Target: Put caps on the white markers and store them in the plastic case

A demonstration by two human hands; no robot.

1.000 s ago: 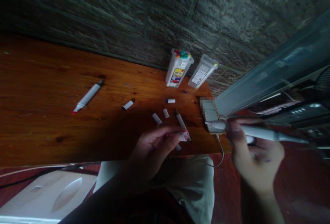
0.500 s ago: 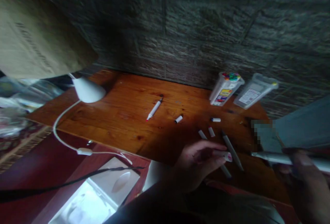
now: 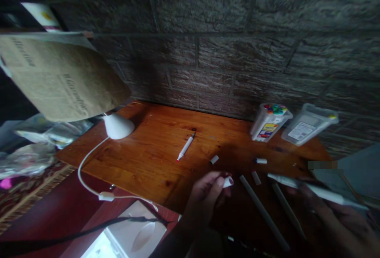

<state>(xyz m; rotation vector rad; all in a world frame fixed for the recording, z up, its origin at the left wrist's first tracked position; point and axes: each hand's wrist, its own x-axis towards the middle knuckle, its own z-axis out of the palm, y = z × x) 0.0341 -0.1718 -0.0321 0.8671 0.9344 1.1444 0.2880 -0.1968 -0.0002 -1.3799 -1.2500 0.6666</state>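
Note:
My left hand (image 3: 208,194) is pinched on a small white marker cap (image 3: 228,181) just above the wooden table (image 3: 142,159). My right hand (image 3: 335,218), dark and blurred at the lower right, grips a long white marker (image 3: 314,190) that points left. On the table lie an uncapped white marker with a red tip (image 3: 185,147), loose caps (image 3: 214,159) (image 3: 260,161) (image 3: 255,177), and two more markers (image 3: 263,212) (image 3: 287,209). At the back stand a clear case full of coloured markers (image 3: 268,122) and a second clear case (image 3: 308,124), tilted.
A brick-pattern wall (image 3: 225,44) backs the table. A white lamp base (image 3: 118,126) with its cord (image 3: 89,178) sits at the table's left corner, under a brown paper bag (image 3: 59,75). Clutter in plastic (image 3: 29,151) lies at the left, a white box (image 3: 133,238) below the table edge.
The view has swung left and up, bringing in the lamp and paper bag. My left hand with the cap has moved forward over the table; my right hand still holds the marker.

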